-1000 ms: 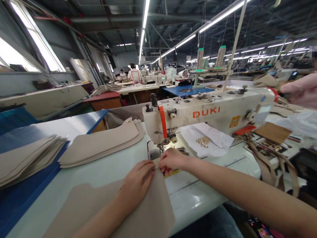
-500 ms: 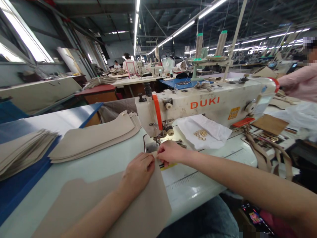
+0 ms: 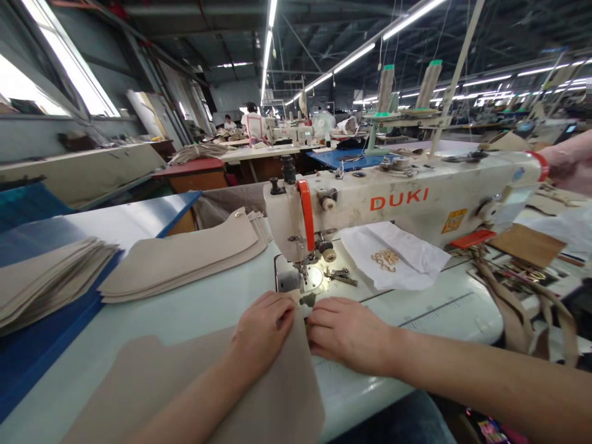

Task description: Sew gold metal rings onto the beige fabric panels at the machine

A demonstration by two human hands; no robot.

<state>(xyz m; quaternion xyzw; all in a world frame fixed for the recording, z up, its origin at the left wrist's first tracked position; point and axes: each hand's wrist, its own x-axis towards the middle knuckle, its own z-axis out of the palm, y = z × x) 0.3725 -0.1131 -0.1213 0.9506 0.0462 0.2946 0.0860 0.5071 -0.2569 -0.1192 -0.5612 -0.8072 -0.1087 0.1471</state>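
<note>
A large beige fabric panel [image 3: 277, 382] lies over the front of the sewing machine's pale table. My left hand [image 3: 263, 327] rests on it, thumb and fingers pinching its upper corner just short of the needle area. Close to the panel's right edge is my right hand [image 3: 346, 333], its fingers curled and their tips partly hidden; what they hold, if anything, does not show. Behind both hands stands the sewing machine [image 3: 402, 191], its presser foot [image 3: 303, 271] above a lit needle plate [image 3: 314, 279].
A stack of beige panels [image 3: 185, 253] lies left of the machine, another stack [image 3: 50, 277] on a blue-edged table. Gold rings [image 3: 385, 259] sit on white paper [image 3: 416, 250] under the machine arm. Beige straps [image 3: 509, 302] hang at right. A co-worker's sleeve [image 3: 571, 160] shows beyond.
My right hand has drawn back from the needle area toward me, uncovering the needle plate. My left hand stays on the panel's corner. The view has shifted slightly left.
</note>
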